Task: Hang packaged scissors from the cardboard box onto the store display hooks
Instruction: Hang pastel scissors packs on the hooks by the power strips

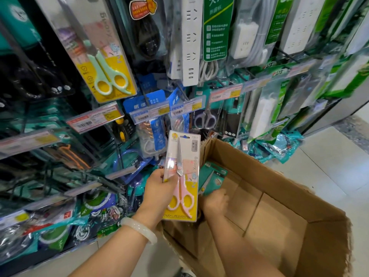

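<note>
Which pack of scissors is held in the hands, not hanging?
The pink-handled scissors pack, gripped by the left hand. The mint-handled pack and the grey-handled scissors hang on the display.

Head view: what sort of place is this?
Most likely a shop's hardware aisle: packaged power strips and scissors hang on hooks, with barcoded price tags on rails.

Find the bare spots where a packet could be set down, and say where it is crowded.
Free: the box floor right of the right hand, and the pale floor tiles beyond the box. Crowded: the display rack, and the box corner holding teal packets.
</note>
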Demonstrator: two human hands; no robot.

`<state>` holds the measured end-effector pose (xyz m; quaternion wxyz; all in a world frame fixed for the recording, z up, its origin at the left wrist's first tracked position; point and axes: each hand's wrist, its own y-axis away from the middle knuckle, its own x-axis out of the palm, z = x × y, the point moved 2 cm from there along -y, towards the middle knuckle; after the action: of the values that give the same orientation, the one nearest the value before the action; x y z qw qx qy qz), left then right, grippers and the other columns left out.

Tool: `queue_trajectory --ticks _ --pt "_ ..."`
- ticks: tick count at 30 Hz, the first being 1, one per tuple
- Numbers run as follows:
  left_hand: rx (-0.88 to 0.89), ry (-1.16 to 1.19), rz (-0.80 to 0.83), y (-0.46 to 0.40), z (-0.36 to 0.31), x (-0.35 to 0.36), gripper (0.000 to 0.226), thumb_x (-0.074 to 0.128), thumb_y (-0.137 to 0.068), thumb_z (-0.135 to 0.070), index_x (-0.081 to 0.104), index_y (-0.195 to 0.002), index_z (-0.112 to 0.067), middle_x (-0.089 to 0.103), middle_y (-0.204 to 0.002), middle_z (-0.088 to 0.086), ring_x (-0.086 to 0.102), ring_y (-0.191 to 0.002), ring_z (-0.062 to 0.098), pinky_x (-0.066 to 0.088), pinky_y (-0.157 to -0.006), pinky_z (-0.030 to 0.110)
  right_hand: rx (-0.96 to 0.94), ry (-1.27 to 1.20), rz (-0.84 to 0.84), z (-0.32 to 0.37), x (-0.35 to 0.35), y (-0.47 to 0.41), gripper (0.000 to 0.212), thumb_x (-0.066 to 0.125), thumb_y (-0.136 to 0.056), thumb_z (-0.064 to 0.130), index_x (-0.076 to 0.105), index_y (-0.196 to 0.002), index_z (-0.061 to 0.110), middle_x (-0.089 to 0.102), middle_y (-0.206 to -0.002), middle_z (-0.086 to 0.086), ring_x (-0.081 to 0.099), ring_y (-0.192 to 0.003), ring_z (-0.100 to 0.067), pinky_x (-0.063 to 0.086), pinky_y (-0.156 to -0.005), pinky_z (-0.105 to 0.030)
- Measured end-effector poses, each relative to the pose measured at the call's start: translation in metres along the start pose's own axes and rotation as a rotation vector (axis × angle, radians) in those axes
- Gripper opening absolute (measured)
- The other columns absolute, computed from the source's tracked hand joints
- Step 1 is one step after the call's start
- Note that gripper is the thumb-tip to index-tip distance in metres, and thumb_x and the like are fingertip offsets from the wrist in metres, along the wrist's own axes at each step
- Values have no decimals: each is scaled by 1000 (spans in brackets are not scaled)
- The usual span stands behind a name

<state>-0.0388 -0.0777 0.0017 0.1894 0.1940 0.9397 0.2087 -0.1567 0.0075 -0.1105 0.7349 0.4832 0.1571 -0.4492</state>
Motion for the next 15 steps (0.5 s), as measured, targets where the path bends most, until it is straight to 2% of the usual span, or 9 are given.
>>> queue_trajectory --ticks 3,5,8,10,13,15 --pt "-15 20 -11 -3 3 -5 3 61 -89 -17 59 -88 -17 72 -87 9 70 -82 27 56 -81 49 12 -85 68 -3 3 -5 56 79 -71 29 52 -113 5 60 -116 -15 60 -106 -34 53 -84 -41" --pt "-26 35 -13 -6 6 -8 3 61 -90 -18 60 -92 -16 72 -88 8 70 -82 26 56 -82 49 18 -124 104 -3 0 -7 47 78 -74 28 57 -110 6 64 -112 -13 62 -102 -31 53 -78 -35" --pt "-34 48 -3 -8 9 -11 6 60 -91 -19 60 -96 -17 72 -88 4 70 -82 23 56 -82 46 44 -274 125 -4 -5 -7 35 71 -82 21 55 -110 7 64 -111 -14 63 -98 -29 53 -79 -37" --pt "-37 65 2 -9 9 -13 2 60 -91 -20 59 -92 -20 71 -86 3 70 -80 22 57 -81 44 38 -429 115 -8 -10 0 25 68 -84 12 56 -106 6 65 -109 -16 62 -92 -28 53 -78 -38" --pt "-16 84 5 -6 6 -16 6 59 -91 -17 57 -87 -21 69 -83 2 68 -76 21 56 -77 40 -59 -596 63 -12 -23 14 9 63 -86 2 57 -88 8 66 -104 -21 59 -83 -24 50 -68 -33" --pt "-2 96 26 -2 3 -20 10 58 -92 -16 55 -84 -22 68 -85 4 68 -78 22 56 -77 40 -111 -685 53 -11 -35 26 11 59 -89 2 57 -83 11 65 -100 -19 59 -83 -25 50 -72 -37"
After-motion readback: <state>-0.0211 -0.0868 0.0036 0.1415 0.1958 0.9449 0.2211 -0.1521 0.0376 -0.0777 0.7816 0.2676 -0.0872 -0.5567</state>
